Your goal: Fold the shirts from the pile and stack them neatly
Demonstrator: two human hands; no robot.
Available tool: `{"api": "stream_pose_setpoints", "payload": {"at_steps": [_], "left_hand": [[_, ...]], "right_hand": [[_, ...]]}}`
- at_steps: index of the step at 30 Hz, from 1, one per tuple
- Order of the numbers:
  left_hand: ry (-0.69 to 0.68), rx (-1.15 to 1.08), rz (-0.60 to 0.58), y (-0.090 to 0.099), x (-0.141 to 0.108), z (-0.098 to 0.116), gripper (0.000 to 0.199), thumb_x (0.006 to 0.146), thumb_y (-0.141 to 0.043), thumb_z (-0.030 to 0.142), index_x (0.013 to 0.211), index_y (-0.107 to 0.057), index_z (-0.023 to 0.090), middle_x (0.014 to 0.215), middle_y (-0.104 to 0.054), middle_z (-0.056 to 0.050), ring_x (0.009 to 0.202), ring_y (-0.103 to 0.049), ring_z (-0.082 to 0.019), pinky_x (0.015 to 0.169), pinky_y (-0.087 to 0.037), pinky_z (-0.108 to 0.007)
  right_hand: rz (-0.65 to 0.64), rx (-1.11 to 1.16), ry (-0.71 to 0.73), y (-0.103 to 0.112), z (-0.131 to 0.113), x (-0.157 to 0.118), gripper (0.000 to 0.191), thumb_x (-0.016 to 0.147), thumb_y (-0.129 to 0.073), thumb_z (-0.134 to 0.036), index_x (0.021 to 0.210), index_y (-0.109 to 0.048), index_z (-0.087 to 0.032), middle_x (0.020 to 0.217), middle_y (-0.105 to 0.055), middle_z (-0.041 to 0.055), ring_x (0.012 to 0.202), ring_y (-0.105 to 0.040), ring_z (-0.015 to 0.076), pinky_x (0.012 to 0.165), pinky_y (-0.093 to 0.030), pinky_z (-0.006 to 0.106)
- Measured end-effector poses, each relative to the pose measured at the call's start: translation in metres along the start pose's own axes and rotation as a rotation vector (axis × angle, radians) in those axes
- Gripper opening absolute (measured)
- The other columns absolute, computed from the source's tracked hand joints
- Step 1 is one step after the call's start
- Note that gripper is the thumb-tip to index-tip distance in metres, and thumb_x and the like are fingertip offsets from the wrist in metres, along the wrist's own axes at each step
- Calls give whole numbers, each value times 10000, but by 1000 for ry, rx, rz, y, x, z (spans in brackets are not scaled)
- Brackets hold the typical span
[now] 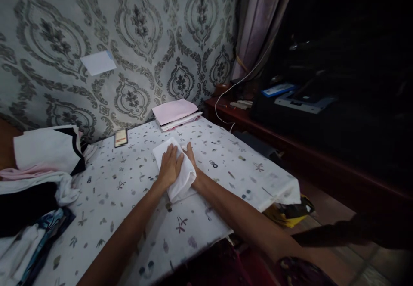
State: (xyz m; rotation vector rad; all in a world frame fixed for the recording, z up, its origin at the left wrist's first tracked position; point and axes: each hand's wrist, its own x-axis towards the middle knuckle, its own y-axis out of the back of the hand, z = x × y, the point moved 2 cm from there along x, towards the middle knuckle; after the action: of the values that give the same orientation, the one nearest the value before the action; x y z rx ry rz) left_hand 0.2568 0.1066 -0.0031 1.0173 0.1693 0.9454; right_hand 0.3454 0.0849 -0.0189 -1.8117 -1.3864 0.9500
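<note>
A folded white cloth [183, 182] lies on the patterned white table cover [129, 204] in the middle of the view. My left hand [171, 165] rests flat on top of it, fingers stretched out and pointing away from me. At the cloth's right edge is my right hand [192, 156], closed around the fold; a bit of white shows by its fingertips, and part of the hand is hidden behind the cloth. The near end of the cloth bulges up in a loose fold.
A pink and white folded stack [177, 113] sits by the wall. On the left is a heap of clothes [48, 152]. A small framed card [121, 138] lies near the wall. A white cable [222, 92] hangs over the dark red shelf [245, 116] at right.
</note>
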Motion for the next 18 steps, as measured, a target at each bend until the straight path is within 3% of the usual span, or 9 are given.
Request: {"api": "stream_pose_setpoints", "payload": {"at_steps": [6, 11, 14, 18], "left_hand": [[-16, 89, -47, -7, 0, 7, 564, 1020, -304, 442, 1466, -407, 112, 1594, -320, -216, 1511, -232, -287, 1219, -205, -525], [-13, 139, -86, -8, 2, 13, 567, 1013, -333, 430, 1465, -393, 91, 1587, -309, -250, 1510, -224, -315, 1205, -184, -571], [-7, 144, -121, -13, 3, 16, 566, 990, -403, 430, 1431, -426, 76, 1576, -310, -279, 1507, -226, -342, 1207, -148, -587], [-16, -41, -61, -18, 3, 19, 475, 914, -559, 386, 1296, -539, 103, 1534, -383, -290, 1487, -244, -415, 1198, -93, -628]], "right_hand": [[-8, -92, -10, 6, -14, 7, 707, 995, -118, -627, 1319, -569, -189, 1041, -735, 103, 965, -703, 261, 934, -537, 462], [105, -538, 124, 14, -29, 12, 731, 1003, -57, -557, 1352, -547, -143, 1196, -695, 160, 1099, -672, 244, 996, -500, 452], [182, -701, 255, 21, -48, 8, 601, 1011, -206, -493, 1342, -565, -143, 1337, -627, 176, 1208, -618, 231, 1051, -460, 438], [169, -820, 417, 18, -68, -7, 413, 902, -547, -417, 1238, -653, -203, 1372, -621, 96, 1320, -515, 235, 1135, -365, 434]]}}
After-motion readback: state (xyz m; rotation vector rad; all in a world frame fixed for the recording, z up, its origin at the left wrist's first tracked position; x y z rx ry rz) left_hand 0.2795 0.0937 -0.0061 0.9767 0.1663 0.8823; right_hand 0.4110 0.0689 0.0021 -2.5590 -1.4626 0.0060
